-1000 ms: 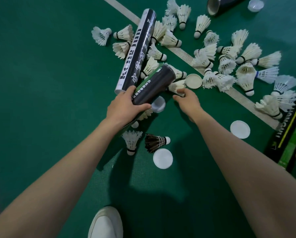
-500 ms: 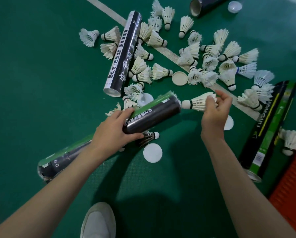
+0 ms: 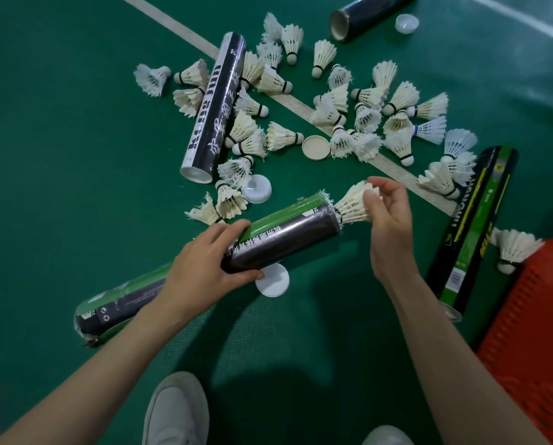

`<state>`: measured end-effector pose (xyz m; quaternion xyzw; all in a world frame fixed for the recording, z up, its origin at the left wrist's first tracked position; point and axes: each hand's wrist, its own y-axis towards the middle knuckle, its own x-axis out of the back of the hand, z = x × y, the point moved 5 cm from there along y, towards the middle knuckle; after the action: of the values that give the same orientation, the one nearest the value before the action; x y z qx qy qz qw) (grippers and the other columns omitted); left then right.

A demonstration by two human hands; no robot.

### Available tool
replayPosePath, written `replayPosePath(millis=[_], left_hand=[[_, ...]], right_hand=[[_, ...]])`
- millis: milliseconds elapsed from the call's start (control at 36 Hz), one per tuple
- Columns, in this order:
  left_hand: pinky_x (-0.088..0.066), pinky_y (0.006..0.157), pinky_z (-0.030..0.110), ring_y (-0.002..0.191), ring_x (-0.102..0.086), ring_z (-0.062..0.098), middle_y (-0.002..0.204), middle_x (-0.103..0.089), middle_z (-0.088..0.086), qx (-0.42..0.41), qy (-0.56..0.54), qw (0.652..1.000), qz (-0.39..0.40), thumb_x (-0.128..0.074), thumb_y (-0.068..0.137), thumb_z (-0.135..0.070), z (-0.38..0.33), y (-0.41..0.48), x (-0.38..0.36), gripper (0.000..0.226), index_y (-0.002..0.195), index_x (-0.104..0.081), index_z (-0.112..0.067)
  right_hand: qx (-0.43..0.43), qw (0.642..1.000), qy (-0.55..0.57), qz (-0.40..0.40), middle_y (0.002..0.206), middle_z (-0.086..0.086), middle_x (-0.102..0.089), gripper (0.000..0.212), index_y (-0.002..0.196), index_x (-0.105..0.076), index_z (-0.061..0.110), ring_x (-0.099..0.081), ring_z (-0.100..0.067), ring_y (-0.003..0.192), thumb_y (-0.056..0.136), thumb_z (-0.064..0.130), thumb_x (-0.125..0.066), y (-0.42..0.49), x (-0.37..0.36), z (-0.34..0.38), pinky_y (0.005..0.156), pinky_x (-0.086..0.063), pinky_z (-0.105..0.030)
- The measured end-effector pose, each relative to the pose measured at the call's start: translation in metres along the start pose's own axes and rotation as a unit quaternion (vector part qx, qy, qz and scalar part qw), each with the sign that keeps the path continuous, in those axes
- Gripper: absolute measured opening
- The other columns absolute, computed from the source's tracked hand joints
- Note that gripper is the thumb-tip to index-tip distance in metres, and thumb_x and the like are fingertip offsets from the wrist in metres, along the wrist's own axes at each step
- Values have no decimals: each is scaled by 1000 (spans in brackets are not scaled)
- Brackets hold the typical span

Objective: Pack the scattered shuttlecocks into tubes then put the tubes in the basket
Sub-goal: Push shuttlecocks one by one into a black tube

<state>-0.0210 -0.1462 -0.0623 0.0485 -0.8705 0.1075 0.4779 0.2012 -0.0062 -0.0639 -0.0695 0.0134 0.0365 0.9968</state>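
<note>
My left hand (image 3: 204, 271) grips a black-and-green tube (image 3: 288, 232) around its middle and holds it slanted above the floor, mouth up to the right. My right hand (image 3: 387, 220) pinches the feather end of a white shuttlecock (image 3: 352, 203) whose cork end sits inside the tube's mouth. Several white shuttlecocks (image 3: 336, 107) lie scattered over the green floor beyond. A black lettered tube (image 3: 214, 107) lies at the upper left, a dark tube (image 3: 368, 14) at the top, and a black-green-yellow tube (image 3: 471, 226) at the right. The red basket (image 3: 538, 322) shows at the right edge.
White round lids lie on the floor: one below the held tube (image 3: 273, 281), one near the lettered tube's mouth (image 3: 257, 189), a cream one (image 3: 316, 148) by the white court line (image 3: 288, 104), and one at the top (image 3: 406, 23). My white shoes (image 3: 175, 409) are at the bottom.
My right hand picked a shuttlecock off the floor, carried it to the tube's mouth and pushed its cork end in. The tube, held by my left hand, came toward me.
</note>
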Motion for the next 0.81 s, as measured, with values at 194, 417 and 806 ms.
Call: replayPosePath(millis=[194, 417, 806], left_hand=[[-43, 76, 30, 104, -51, 15, 123, -49, -12, 8, -4, 1000, 4, -71, 72, -59, 3, -1, -4, 77, 138, -41, -34], [-43, 85, 32, 110, -51, 14, 128, -50, -11, 3, -8, 1000, -1, -72, 71, -57, 3, 4, -10, 79, 139, -42, -31], [-43, 87, 32, 111, -51, 15, 127, -51, -9, 10, -15, 1000, -2, -72, 71, -58, 4, 5, -11, 80, 140, -43, -29]], right_hand=[[6, 999, -20, 47, 122, 1, -58, 22, 116, -52, 18, -56, -6, 91, 97, 6, -48, -7, -9, 2, 88, -47, -26], [10, 992, -91, 87, 129, 6, -54, 31, 132, -47, 21, -50, -6, 119, 103, 24, -40, -17, -25, -4, 96, -40, -13], [-14, 992, -72, 104, 118, 23, -51, 34, 136, -45, 14, -48, 25, 97, 103, 17, -37, -25, -36, -12, 84, -34, 1]])
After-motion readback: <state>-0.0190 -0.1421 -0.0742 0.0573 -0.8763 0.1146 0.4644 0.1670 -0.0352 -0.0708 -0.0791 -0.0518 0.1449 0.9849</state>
